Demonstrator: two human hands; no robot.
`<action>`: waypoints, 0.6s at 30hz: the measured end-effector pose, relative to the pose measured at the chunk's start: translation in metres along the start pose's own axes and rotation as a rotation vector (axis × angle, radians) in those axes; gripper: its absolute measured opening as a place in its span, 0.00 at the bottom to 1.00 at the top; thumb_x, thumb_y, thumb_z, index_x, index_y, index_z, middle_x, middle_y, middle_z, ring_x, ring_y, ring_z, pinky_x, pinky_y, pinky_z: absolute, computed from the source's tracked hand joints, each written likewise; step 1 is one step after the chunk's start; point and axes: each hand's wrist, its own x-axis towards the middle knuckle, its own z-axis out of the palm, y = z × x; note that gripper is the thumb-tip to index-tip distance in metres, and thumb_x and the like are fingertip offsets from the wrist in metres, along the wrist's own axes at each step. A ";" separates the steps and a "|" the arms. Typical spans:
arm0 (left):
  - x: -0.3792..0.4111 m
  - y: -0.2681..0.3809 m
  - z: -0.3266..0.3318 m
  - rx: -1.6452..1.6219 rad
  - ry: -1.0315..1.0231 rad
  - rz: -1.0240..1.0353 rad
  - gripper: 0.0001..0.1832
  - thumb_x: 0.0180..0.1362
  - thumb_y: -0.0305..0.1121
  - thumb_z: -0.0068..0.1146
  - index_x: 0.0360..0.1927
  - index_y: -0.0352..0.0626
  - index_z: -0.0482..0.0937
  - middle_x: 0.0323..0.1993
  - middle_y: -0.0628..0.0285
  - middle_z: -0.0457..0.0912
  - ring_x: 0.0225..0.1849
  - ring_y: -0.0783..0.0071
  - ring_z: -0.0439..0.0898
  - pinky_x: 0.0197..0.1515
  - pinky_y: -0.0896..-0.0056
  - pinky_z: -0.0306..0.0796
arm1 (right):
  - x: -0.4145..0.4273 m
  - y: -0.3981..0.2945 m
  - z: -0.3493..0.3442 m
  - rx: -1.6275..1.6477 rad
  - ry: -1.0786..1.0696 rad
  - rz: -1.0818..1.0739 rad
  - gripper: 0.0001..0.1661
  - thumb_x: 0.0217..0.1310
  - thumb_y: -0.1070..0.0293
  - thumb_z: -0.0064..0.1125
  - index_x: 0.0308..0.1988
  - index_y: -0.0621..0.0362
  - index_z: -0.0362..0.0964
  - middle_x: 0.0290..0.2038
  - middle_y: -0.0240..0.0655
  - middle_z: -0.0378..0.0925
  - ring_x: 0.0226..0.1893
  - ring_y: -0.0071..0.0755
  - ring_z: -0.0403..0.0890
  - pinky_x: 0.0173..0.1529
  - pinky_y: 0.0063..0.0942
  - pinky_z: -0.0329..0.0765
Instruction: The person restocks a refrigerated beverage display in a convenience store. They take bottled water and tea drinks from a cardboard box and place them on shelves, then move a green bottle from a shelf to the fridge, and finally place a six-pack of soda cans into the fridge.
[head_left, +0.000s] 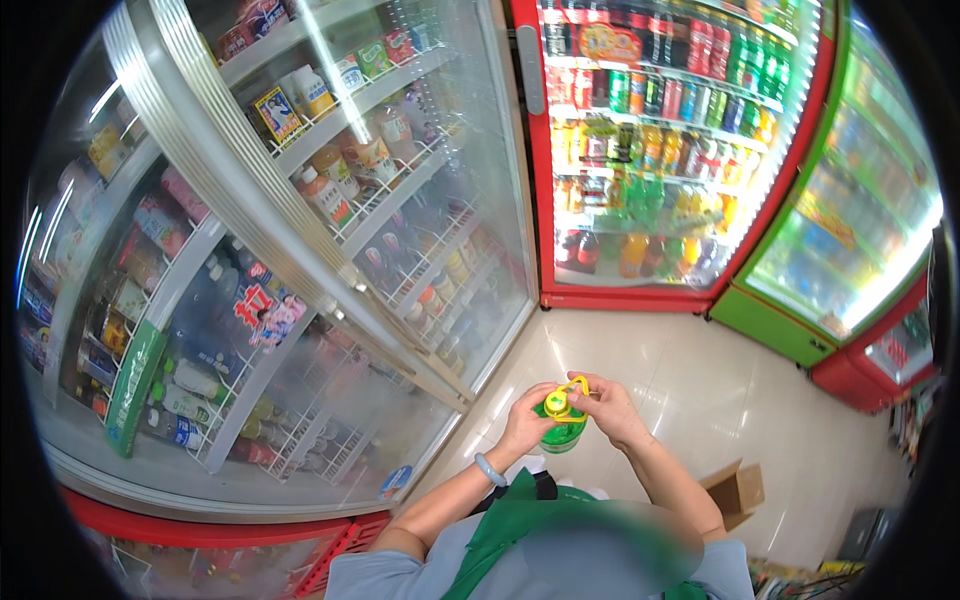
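Note:
Upright in front of my body is a plastic bottle (561, 441) with green, see-through sides and a yellow cap (556, 403). My left hand (527, 420) wraps around its upper side, a pale bangle (490, 470) on that wrist. From the other side, my right hand (616, 411) pinches the yellow carrying handle (583, 385) at the bottle's neck. Both sets of fingers partly cover the bottle's shoulder. Whether the bottle's base rests on anything cannot be seen.
Sliding-door glass fridges (315, 300) full of drinks stand close on the left. Ahead is a red drinks cooler (622, 300), with a green cooler (772, 322) beside it. An open cardboard box (739, 491) sits on the tiled floor (675, 397) at the right.

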 end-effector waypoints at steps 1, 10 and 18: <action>0.017 -0.002 0.000 -0.002 0.037 -0.028 0.24 0.40 0.22 0.67 0.45 0.37 0.77 0.48 0.58 0.77 0.51 0.67 0.74 0.54 0.69 0.68 | 0.022 -0.007 -0.012 -0.116 0.005 -0.034 0.21 0.57 0.67 0.59 0.47 0.69 0.69 0.42 0.36 0.76 0.39 0.20 0.75 0.46 0.19 0.71; 0.171 -0.021 -0.019 -0.166 0.253 -0.026 0.24 0.39 0.14 0.63 0.44 0.35 0.77 0.43 0.62 0.77 0.45 0.74 0.76 0.51 0.75 0.68 | 0.191 -0.058 -0.060 -0.104 -0.112 -0.110 0.13 0.58 0.64 0.59 0.40 0.61 0.71 0.33 0.28 0.75 0.32 0.17 0.73 0.38 0.19 0.70; 0.301 -0.009 -0.042 -0.251 0.436 -0.070 0.21 0.38 0.15 0.65 0.41 0.34 0.79 0.39 0.64 0.78 0.40 0.76 0.75 0.46 0.76 0.69 | 0.385 -0.157 -0.091 -0.188 0.198 -0.560 0.20 0.58 0.61 0.58 0.44 0.65 0.71 0.36 0.34 0.78 0.37 0.23 0.76 0.45 0.23 0.72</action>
